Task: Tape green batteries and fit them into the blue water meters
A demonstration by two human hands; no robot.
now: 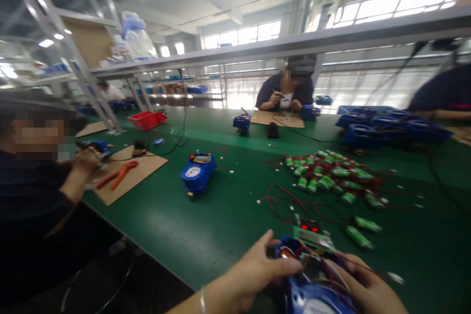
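Observation:
At the bottom right, my left hand (259, 267) grips the left side of a blue meter housing (312, 292), its thumb over the edge. My right hand (368, 282) is closed round the housing's right side, fingers partly hidden by it. Wires show inside the open compartment. Just beyond the housing lies a green circuit board (312, 238) with two lit red spots. A pile of green batteries (331, 171) with red wires lies behind it, and two loose batteries are nearer. Another blue meter (196, 171) with a white dial sits mid-table.
At the left, a person (33, 196) works over a brown board (147, 171) with orange pliers (117, 174). Another person (287, 88) sits across the green table. Blue meters (386, 125) are grouped at right; a red bin (143, 120) stands back left. A metal shelf (239, 54) crosses above.

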